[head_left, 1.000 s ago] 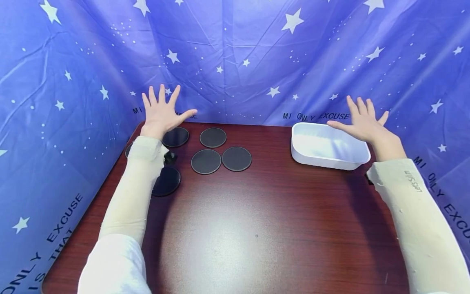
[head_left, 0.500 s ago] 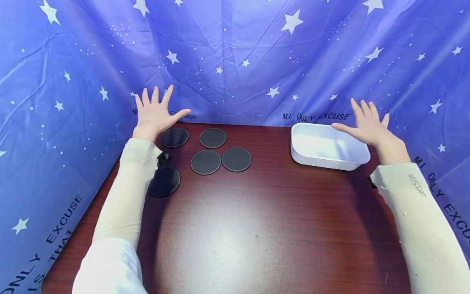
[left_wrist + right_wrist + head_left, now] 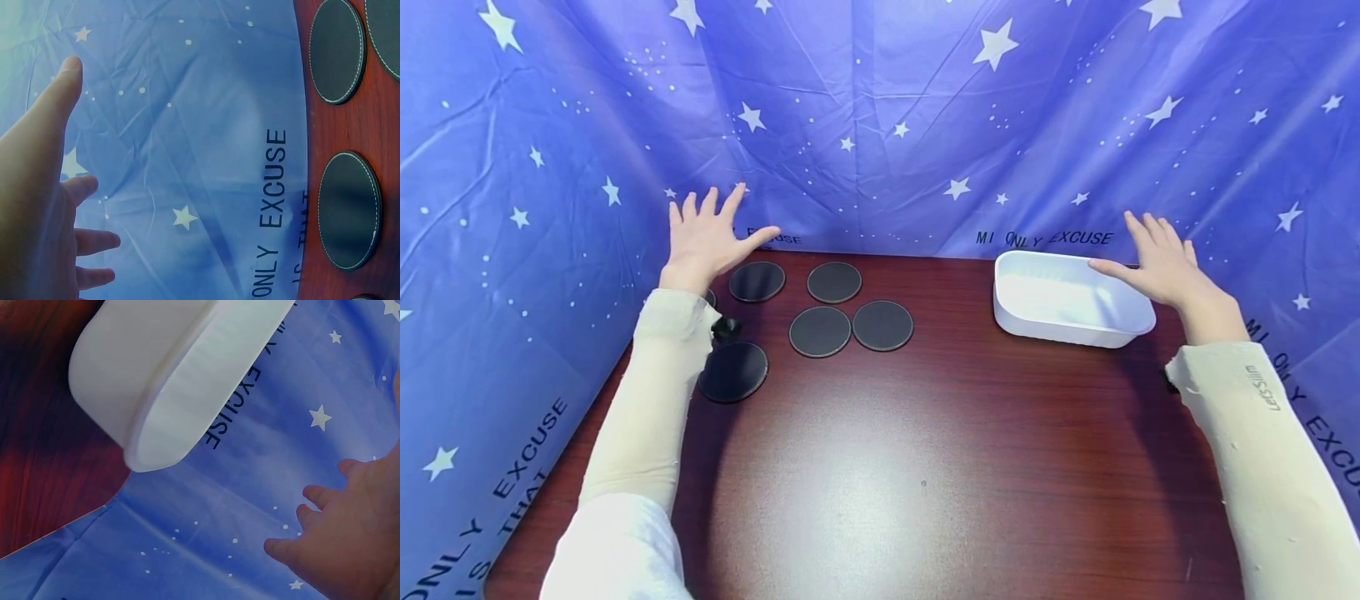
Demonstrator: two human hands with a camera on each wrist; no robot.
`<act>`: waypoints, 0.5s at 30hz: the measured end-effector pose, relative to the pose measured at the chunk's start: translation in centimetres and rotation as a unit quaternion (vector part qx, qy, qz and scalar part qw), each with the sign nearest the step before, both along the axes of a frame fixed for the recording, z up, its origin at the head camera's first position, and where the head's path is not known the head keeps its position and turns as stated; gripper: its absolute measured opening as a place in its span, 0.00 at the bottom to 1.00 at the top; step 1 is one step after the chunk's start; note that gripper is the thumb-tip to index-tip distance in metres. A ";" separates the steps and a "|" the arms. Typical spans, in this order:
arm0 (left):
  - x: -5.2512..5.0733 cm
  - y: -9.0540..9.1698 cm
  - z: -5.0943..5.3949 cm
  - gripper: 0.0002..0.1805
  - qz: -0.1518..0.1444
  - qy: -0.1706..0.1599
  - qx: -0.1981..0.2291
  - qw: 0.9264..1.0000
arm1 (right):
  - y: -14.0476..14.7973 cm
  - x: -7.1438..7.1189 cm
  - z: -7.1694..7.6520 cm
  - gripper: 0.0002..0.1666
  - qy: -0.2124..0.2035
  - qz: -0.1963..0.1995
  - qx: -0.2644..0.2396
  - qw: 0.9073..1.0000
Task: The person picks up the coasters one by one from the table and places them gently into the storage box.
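My left hand (image 3: 703,242) hovers with spread fingers over the table's back left corner, holding nothing. Several round black coasters lie flat near it: one (image 3: 757,282) just right of the wrist, another (image 3: 733,372) beside the forearm, and two (image 3: 821,332) (image 3: 883,325) side by side further right. In the left wrist view, light stitching rims a coaster (image 3: 350,210). Above the right end of a white rectangular tub (image 3: 1060,325), my right hand (image 3: 1165,267) is raised with fingers extended and grips nothing. The right wrist view shows the tub (image 3: 125,369) apart from the hand (image 3: 350,537).
A dark red wood-grain table (image 3: 970,433) spans the lower view, with a bright glare patch near its middle. Blue star-printed cloth (image 3: 880,150) hangs behind it and along both sides.
My left hand has shifted left and slightly down, uncovering more of the coasters. My right hand has moved a little right and down. The coasters and tub stay in place.
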State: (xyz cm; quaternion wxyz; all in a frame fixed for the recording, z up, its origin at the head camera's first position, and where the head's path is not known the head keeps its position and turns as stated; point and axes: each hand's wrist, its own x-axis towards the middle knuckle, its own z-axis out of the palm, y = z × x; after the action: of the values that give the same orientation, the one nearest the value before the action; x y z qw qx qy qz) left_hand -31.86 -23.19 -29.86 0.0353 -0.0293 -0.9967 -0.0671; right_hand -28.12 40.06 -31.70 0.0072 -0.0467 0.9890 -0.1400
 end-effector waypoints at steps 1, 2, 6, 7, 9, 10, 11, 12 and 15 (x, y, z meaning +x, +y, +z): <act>0.1 -0.1 0.0 0.59 -0.001 0.000 0.000 1.000 | 0.2 0.0 -0.1 0.60 0.000 0.001 -0.001 1.000; 0.1 -0.1 0.0 0.58 -0.001 0.000 -0.002 1.000 | 0.3 0.0 -0.2 0.60 0.000 0.002 -0.002 1.000; 0.4 -0.4 -0.2 0.58 -0.005 -0.004 0.001 1.000 | 0.9 0.2 -0.7 0.60 -0.005 0.005 -0.007 1.000; 0.4 -0.5 -0.3 0.58 -0.006 -0.004 0.002 1.000 | 1.0 0.2 -0.8 0.60 -0.005 0.007 -0.009 1.000; 0.5 -0.7 -0.4 0.58 -0.009 -0.004 0.004 1.000 | 1.3 0.3 -1.0 0.60 -0.004 0.013 -0.016 1.000; 0.5 -0.8 -0.4 0.58 -0.010 -0.004 0.005 1.000 | 1.5 0.4 -1.2 0.60 -0.003 0.016 -0.022 1.000; 0.6 -0.9 -0.5 0.58 -0.011 -0.003 0.004 1.000 | 1.7 0.4 -1.3 0.61 -0.003 0.019 -0.029 0.999; 0.6 -0.9 -0.5 0.58 -0.012 -0.001 0.003 1.000 | 1.9 0.5 -1.5 0.61 -0.004 0.022 -0.036 0.999; 0.8 -1.1 -0.6 0.58 -0.012 0.000 0.002 1.000 | 2.6 0.6 -1.9 0.61 -0.009 0.028 -0.063 0.998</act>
State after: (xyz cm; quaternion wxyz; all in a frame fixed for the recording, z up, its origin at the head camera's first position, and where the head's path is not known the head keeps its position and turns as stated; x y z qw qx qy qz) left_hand -31.09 -24.29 -30.44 0.0348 -0.0413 -0.9961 -0.0694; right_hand -27.49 42.65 -33.64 0.0166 -0.0732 0.9764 -0.2027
